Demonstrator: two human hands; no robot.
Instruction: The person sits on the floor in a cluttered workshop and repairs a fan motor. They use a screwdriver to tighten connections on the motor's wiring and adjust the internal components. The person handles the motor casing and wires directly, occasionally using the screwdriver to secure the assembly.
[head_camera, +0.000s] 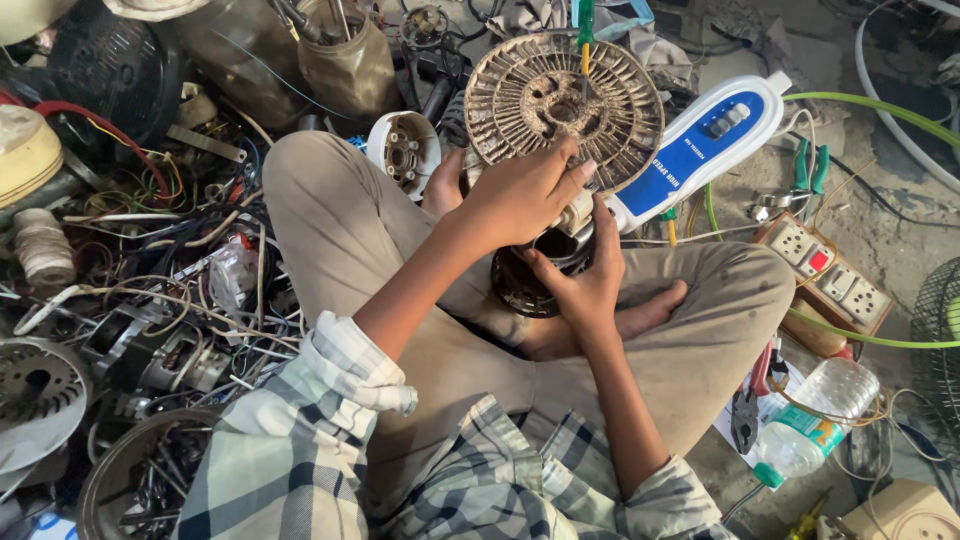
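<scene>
- Hands first: the left hand (520, 195) is clamped over the near rim of a round, dusty grey metal motor disc with radial fins (563, 108), fingers curled tight on its edge, holding it tilted up over the lap.
- Right hand (590, 285) sits just below the left, closed around a dark cylindrical motor body (535, 275) under the disc, thumb and fingers wrapped about its side.
- Progress, as I judge it: disc and dark body are already bare of any casing and look partly drawn apart, though the joint between them is hidden by the hands.
- Beyond the left hand's fingertips, a green-handled screwdriver (584, 25) stands at the disc's hub.
- Just past the right hand lies a white and blue plastic control housing (700, 150); farther out, a switched socket board (825, 270).
- Left of the left hand, a white round end cap (403, 150) rests by the knee.
</scene>
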